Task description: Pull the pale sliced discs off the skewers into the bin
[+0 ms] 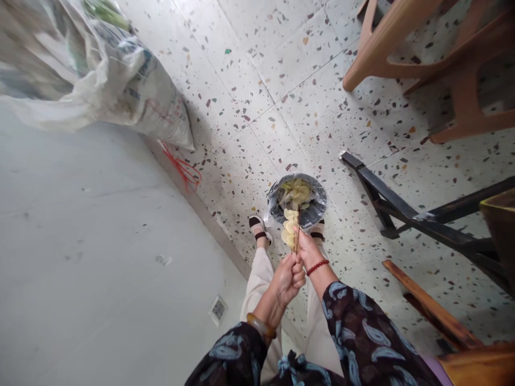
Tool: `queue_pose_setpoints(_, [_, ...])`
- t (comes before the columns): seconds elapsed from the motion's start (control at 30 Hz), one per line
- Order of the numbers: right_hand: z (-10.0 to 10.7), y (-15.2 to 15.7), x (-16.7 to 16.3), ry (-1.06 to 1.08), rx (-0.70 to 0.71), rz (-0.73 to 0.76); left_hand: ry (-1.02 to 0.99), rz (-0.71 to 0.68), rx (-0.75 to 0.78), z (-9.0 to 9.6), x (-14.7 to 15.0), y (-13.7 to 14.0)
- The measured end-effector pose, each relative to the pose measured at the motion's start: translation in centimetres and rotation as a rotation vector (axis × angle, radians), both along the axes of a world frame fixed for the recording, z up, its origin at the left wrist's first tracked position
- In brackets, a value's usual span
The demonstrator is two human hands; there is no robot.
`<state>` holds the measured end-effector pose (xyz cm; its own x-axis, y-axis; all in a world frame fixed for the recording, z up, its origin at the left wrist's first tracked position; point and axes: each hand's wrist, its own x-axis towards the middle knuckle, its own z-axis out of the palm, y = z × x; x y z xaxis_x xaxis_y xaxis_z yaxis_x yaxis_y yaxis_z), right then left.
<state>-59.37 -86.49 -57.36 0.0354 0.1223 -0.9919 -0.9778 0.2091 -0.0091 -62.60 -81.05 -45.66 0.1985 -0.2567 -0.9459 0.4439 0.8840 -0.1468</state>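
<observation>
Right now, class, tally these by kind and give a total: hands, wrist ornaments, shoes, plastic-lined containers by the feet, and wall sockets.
Hands: 2 (left hand, right hand)
Wrist ornaments: 2 (amber bangle, red bead bracelet)
Shoes: 2 (left shoe, right shoe)
Plastic-lined container: 1
Wall socket: 1
Total: 8

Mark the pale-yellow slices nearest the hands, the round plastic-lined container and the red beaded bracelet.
Pale-yellow slices [288, 227], head view: middle slice.
Round plastic-lined container [320, 199], head view: inner wall, right side.
Red beaded bracelet [317, 267], head view: middle beads.
</observation>
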Motion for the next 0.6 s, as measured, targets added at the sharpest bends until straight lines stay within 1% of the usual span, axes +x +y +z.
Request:
queue_pose_setpoints(0.1, [-0.6, 0.5, 0.6, 0.018, -0.079, 0.021, 0.018, -0.015, 0.017, 0.1, 0.1, 0.0])
queue_pose_setpoints(0.23, [-1.1, 1.2, 1.5, -0.017, -0.137, 0.061, 0.041, -0.068, 0.054, 0.0, 0.2, 0.3])
queue_pose_setpoints(0.33, [-1.1, 1.6, 1.6, -0.069, -0.180, 0.119, 0.046, -0.206, 0.134, -0.5, 0.0, 0.8])
queue_pose_setpoints(0.4, [-1.0, 1.6, 1.6, -0.118, -0.222, 0.169, 0.037, -0.303, 0.161, -0.9, -0.1, 1.1])
queue_pose_setpoints(0.6, [-0.9, 0.9, 1.8, -0.270, -0.360, 0.343, -0.007, -0.431, 0.219, -1.8, 0.1, 1.4])
